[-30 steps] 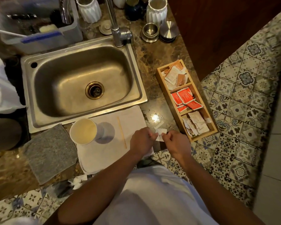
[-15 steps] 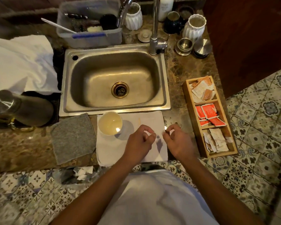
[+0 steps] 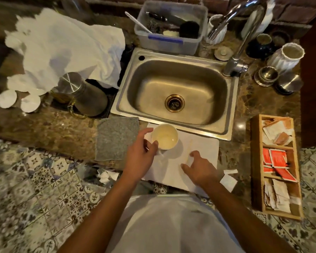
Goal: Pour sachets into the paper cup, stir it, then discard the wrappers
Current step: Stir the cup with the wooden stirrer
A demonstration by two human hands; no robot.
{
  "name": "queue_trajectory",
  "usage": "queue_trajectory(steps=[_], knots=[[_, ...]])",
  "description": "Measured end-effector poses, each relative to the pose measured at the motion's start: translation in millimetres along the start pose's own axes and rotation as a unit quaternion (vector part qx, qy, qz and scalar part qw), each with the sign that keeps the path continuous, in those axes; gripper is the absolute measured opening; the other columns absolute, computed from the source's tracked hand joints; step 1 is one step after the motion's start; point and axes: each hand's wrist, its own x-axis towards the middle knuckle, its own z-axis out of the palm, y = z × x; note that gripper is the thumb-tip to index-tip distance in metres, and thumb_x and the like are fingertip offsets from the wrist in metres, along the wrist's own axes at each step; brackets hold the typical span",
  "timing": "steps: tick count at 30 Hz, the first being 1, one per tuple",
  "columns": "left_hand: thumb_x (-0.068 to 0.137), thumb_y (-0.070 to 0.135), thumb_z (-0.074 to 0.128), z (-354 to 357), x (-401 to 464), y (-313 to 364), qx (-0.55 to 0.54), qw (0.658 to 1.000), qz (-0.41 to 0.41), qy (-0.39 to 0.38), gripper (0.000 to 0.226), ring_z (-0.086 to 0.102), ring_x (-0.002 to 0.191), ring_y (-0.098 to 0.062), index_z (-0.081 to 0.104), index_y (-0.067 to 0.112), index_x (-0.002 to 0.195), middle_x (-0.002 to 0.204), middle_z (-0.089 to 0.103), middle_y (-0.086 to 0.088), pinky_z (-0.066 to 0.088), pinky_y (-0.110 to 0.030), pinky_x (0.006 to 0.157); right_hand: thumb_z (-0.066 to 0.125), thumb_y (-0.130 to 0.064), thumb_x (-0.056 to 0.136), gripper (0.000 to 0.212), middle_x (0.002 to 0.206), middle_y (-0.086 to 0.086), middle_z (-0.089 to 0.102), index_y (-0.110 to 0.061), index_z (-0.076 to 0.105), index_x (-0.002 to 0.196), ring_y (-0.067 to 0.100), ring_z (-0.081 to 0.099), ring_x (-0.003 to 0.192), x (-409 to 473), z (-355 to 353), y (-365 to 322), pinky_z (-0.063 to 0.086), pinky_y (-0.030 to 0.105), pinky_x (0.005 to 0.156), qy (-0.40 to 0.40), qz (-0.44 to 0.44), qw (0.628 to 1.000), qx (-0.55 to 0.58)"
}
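The paper cup [image 3: 164,136] stands upright on a white cloth [image 3: 204,145] in front of the sink and holds pale liquid. My left hand [image 3: 140,157] curls around the cup's left side, with thumb and forefinger against its rim. My right hand [image 3: 199,168] hovers over the cloth with its fingers spread and nothing in it. Its fingertips are just right of the thin wooden stir stick [image 3: 188,150], which lies flat on the cloth. Torn white wrapper pieces [image 3: 228,178] lie at the counter edge, to the right of my right wrist.
The steel sink [image 3: 175,92] lies behind the cup, with the faucet [image 3: 233,66] at its right. A wooden sachet box [image 3: 275,161] sits at the right, a grey cloth [image 3: 117,137] left of the cup, and a steel jug [image 3: 82,94] further left. Crumpled wrappers [image 3: 106,175] lie below the counter edge.
Both hands were pinching a white sachet together. They have now parted: the left has moved to the cup, the right has spread over the stick, and the wrapper lies on the counter.
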Motion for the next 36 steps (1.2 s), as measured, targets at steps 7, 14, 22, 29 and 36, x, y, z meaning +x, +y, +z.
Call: queue_trajectory(steps=[7,14,22,29,36], knots=[[0.097,0.039,0.061,-5,21,-14,0.040,0.996,-0.073,0.015,0.025,0.068,0.059,-0.014,0.055,0.028,0.118,0.080,0.070,0.001,0.059,-0.038,0.065,0.062,-0.044,0.091,0.043,0.108,0.005,0.069,-0.018,0.046,0.122,0.027,0.070,0.097,9,-3,-18,0.054,0.034,0.078,0.019,0.013,0.996,-0.085],[0.100,0.036,0.057,1,30,-8,0.071,0.995,-0.076,0.011,0.026,0.064,0.045,-0.012,0.060,0.015,0.085,0.069,0.070,-0.003,0.052,-0.026,0.050,0.057,-0.044,0.091,0.036,0.107,0.004,0.069,-0.015,0.062,0.111,0.025,0.067,0.099,20,-9,-25,0.043,0.027,0.072,-0.003,0.042,0.992,-0.120],[0.102,0.031,0.054,-1,31,-16,0.055,0.998,-0.035,-0.026,0.030,0.062,0.041,-0.016,0.060,0.019,0.075,0.058,0.067,-0.003,0.056,-0.039,0.052,0.057,-0.030,0.095,0.017,0.093,0.006,0.061,-0.014,0.060,0.089,0.028,0.064,0.090,20,-25,-10,0.042,0.030,0.071,-0.004,-0.018,0.999,0.037],[0.103,0.032,0.052,2,32,-18,0.059,0.997,-0.031,-0.028,0.034,0.063,0.044,-0.015,0.059,0.016,0.074,0.056,0.067,-0.001,0.053,-0.034,0.057,0.049,-0.019,0.098,0.026,0.072,0.009,0.072,-0.007,0.060,0.078,0.030,0.073,0.071,5,-64,-7,0.061,0.045,0.068,0.029,-0.019,0.946,0.322],[0.105,0.029,0.049,4,33,-18,0.028,0.997,-0.052,-0.049,0.034,0.060,0.043,-0.015,0.059,0.012,0.078,0.059,0.068,-0.004,0.052,-0.033,0.054,0.042,-0.005,0.099,0.028,0.055,0.001,0.047,-0.011,0.056,0.076,0.020,0.037,0.053,-6,-71,-23,0.033,0.033,0.052,-0.047,0.003,0.885,0.463]])
